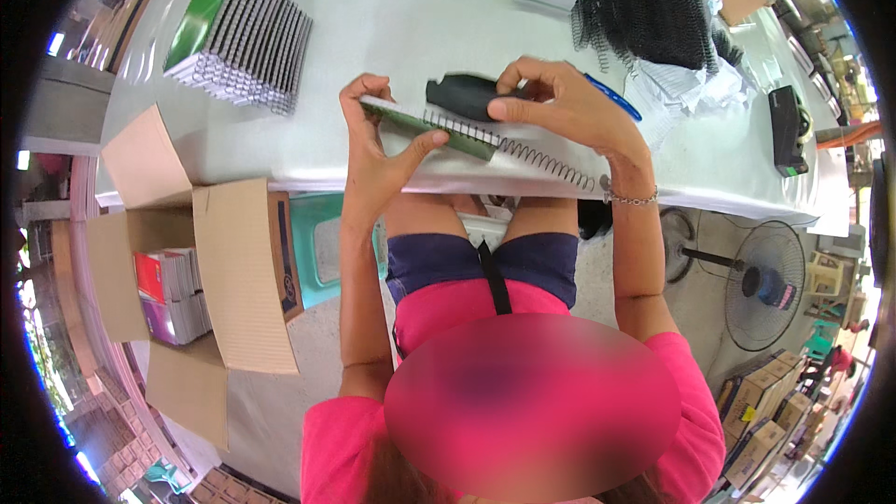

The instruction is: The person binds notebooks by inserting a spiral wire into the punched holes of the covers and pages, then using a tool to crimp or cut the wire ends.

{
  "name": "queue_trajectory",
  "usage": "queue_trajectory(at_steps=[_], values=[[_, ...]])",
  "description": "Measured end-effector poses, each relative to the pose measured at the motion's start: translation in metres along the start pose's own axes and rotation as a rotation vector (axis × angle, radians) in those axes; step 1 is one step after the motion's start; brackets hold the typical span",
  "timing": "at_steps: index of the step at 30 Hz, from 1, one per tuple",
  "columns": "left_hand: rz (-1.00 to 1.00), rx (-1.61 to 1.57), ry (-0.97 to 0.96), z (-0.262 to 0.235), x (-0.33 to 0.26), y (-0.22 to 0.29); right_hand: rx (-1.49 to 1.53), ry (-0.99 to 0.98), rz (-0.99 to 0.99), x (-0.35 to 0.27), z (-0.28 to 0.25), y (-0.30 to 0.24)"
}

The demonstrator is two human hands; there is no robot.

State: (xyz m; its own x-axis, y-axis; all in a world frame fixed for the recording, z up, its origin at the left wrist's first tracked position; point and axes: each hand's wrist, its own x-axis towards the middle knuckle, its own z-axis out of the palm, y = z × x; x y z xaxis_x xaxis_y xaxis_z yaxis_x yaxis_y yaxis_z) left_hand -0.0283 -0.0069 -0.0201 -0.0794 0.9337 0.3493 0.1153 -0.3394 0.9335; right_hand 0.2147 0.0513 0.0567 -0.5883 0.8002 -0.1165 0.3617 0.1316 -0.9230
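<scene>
Green-covered notebook (425, 126) is sitting at near table (392, 28) edge w/ left hand (373, 154) gripping its left end. Right hand (560, 103) is pinching the spiral wire (546, 163), prob. also touching a black tool (467, 96). Cardboard box (233, 271) is standing left.

An open brown cardboard box (233, 271) stands on the floor at left; stacked cartons (765, 411) lower right.

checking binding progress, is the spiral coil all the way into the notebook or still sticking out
Sticking out. Part of the spiral coil extends bare past the green notebook edge toward the right hand; the left hand grips the notebook.
</scene>
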Motion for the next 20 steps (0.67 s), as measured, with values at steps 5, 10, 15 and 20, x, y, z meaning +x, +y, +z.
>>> queue_trajectory(at_steps=[5, 10, 15, 20], values=[[-0.029, -0.024, -0.002, 0.002, -0.002, 0.000, 0.224, -0.092, -0.008, -0.006, 0.001, 0.004], [-0.063, -0.036, 0.006, -0.001, -0.003, 0.001, 0.252, -0.132, -0.173, -0.013, 0.007, -0.012], [-0.014, -0.030, -0.006, 0.004, 0.000, 0.000, -0.476, 0.224, -0.102, 0.022, 0.007, 0.009], [-0.056, -0.066, -0.010, 0.005, -0.005, 0.005, 0.325, -0.159, -0.023, 0.015, 0.010, 0.019]])
